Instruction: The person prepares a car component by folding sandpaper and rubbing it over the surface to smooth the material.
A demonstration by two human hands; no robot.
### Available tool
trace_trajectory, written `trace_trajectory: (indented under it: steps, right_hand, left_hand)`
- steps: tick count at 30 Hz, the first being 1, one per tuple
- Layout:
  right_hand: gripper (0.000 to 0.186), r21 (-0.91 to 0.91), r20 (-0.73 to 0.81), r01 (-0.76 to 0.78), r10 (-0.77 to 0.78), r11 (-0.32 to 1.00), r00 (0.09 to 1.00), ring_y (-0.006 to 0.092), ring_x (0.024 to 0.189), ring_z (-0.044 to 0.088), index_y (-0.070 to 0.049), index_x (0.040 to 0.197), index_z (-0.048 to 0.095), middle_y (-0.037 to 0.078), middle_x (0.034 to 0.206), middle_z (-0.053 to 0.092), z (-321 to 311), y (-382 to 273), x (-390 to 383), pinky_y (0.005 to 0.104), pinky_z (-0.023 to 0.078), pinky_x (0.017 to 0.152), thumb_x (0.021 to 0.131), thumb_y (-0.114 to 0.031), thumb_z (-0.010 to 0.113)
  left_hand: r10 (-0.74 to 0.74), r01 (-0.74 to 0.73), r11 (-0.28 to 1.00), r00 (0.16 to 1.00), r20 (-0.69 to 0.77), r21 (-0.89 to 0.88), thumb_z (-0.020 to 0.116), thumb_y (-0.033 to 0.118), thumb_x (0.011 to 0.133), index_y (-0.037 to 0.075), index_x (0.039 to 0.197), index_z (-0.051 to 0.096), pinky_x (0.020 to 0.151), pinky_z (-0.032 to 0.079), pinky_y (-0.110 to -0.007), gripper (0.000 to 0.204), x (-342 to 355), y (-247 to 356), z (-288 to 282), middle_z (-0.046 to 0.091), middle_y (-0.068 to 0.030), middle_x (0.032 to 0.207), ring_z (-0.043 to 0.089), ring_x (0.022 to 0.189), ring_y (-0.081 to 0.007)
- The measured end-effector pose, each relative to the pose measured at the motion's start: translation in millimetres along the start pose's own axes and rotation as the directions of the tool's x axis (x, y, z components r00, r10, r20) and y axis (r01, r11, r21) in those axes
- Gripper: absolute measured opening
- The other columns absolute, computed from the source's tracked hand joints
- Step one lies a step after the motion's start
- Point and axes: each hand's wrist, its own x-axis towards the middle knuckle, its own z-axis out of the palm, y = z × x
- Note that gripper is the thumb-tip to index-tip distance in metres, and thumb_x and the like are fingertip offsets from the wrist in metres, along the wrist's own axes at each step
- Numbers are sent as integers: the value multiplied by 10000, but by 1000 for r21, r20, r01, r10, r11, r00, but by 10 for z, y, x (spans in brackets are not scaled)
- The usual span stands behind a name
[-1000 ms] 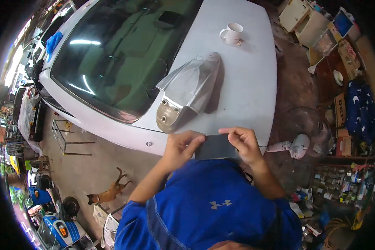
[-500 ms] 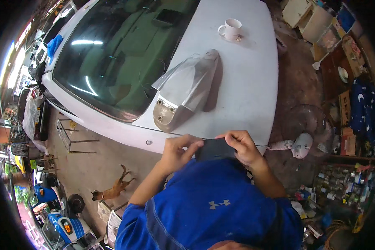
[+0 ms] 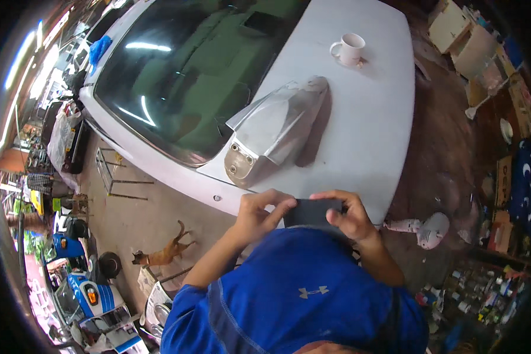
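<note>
A dark grey, flat sheet that looks like sandpaper spans the gap between my hands, close in front of my blue shirt. My left hand pinches its left edge between thumb and fingers. On the other side, my right hand grips the right edge, with the thumb on the face of the sheet and the fingers along the top. Just beyond them, a silver-grey motorcycle body panel lies on the white car; its rounded near end is tan with several holes.
A white mug stands on the car's far right. At left are a metal frame stand, a brown dog on the floor and a blue-and-white motorbike. A white fan stands at right, near cluttered bottles.
The whole view has shifted, so the car and panel sit further right. The sheet is held flatter and shows more between my hands; both hands still grip it.
</note>
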Motion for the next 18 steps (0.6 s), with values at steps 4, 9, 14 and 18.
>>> trace_trajectory:
  steps: [4, 9, 14, 18]
  right_hand:
    - [438, 351, 360, -368, 238, 861, 902, 191, 1331, 526, -28, 1508, 492, 104, 1421, 582, 24, -88, 129, 345, 536, 1026, 1089, -152, 530]
    - [442, -354, 175, 187, -131, 916, 976, 353, 1410, 481, -39, 1504, 501, 147, 1534, 521, 40, -284, 602, 474, 406, 1185, 1066, -92, 506]
    - [492, -917, 223, 315, -342, 244, 913, 443, 1413, 443, -67, 1471, 558, 125, 1535, 527, 329, -167, 1430, 518, 407, 1151, 980, -86, 580]
    - [479, -935, 333, 353, -238, 45, 912, 435, 1399, 438, -65, 1427, 601, 92, 1522, 544, 715, 109, 1366, 540, 414, 1106, 954, -133, 615]
  left_hand:
    - [111, -120, 988, 989, 95, 93, 803, 101, 887, -1, 956, 754, 738, 590, -342, 132, 46, -77, -42, 766, -118, 886, 746, 787, -250]
    - [393, -152, 785, 872, -293, 600, 964, 307, 668, 11, 1292, 603, 902, 554, -431, 779, 282, -533, -436, 668, -186, 1231, 676, 1085, -367]
    - [230, -27, 862, 911, -343, 507, 974, 330, 635, 20, 1468, 439, 962, 541, -432, 1037, 417, -998, -570, 597, -209, 1322, 643, 1155, -386]
    - [36, 38, 977, 942, -334, 212, 904, 180, 603, 33, 1449, 456, 977, 532, -435, 969, 459, -1143, -484, 608, -195, 1261, 630, 1168, -368]
